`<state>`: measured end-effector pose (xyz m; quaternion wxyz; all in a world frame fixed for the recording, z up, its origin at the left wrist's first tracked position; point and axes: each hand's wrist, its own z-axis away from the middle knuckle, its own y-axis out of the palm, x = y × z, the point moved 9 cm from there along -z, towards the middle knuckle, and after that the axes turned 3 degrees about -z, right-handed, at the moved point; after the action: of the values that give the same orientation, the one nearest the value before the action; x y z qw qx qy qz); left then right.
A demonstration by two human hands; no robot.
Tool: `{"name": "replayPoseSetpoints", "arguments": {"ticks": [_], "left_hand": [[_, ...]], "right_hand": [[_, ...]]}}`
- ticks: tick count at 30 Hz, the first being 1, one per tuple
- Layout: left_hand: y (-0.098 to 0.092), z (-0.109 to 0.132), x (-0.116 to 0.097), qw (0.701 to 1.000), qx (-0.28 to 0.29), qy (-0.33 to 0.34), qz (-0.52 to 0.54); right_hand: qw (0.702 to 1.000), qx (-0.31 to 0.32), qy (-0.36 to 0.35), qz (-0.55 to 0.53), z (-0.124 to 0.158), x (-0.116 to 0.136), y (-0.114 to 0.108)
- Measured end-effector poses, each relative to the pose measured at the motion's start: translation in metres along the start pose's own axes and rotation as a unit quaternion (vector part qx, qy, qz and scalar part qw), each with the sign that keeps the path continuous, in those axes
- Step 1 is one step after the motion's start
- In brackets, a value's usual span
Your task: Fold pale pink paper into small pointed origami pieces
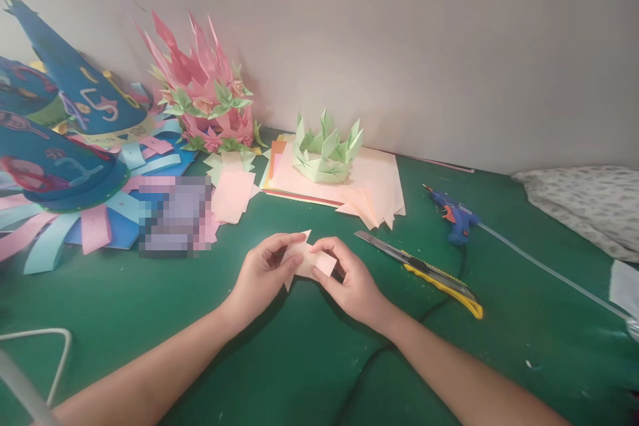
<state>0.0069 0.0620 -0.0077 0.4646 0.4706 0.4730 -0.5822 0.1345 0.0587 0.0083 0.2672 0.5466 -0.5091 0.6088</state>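
Between my two hands is a small sheet of pale pink paper point(305, 269), partly folded, with pointed corners showing at its top and lower left. My left hand point(267, 273) pinches its left side between thumb and fingers. On the right side, my right hand point(349, 279) grips it the same way, near a squarish end. Just beyond my hands lies a stack of coloured paper point(384, 176), with folded pink pieces point(367, 208) at its front edge. A light green folded-paper crown point(327, 153) stands on that stack.
A yellow utility knife point(444, 286) with its blade out lies right of my hands. Behind it sits a blue glue gun point(456, 216) with a long glue stick. Cut paper pieces point(233, 196), a pink paper crown point(200, 86) and blue cone hats point(74, 73) occupy the left.
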Motion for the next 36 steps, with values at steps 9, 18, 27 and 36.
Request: {"name": "replayPoseSetpoints", "arguments": {"ticks": [9,18,27,36], "left_hand": [[0.002,0.0,-0.01,0.997,0.003,0.058,-0.049],[0.006,0.004,-0.008,0.994,0.018,0.074,-0.074],[-0.004,-0.002,-0.004,0.997,-0.028,0.035,-0.062],[0.001,0.001,-0.012,0.991,-0.003,0.085,-0.099]], "right_hand": [[0.999,-0.04,0.01,-0.011,-0.001,-0.005,-0.008],[0.998,-0.046,0.025,-0.026,-0.002,-0.003,-0.008],[0.999,-0.023,0.032,-0.021,-0.002,-0.006,-0.002],[0.992,-0.046,0.089,-0.073,-0.007,-0.01,-0.007]]}}
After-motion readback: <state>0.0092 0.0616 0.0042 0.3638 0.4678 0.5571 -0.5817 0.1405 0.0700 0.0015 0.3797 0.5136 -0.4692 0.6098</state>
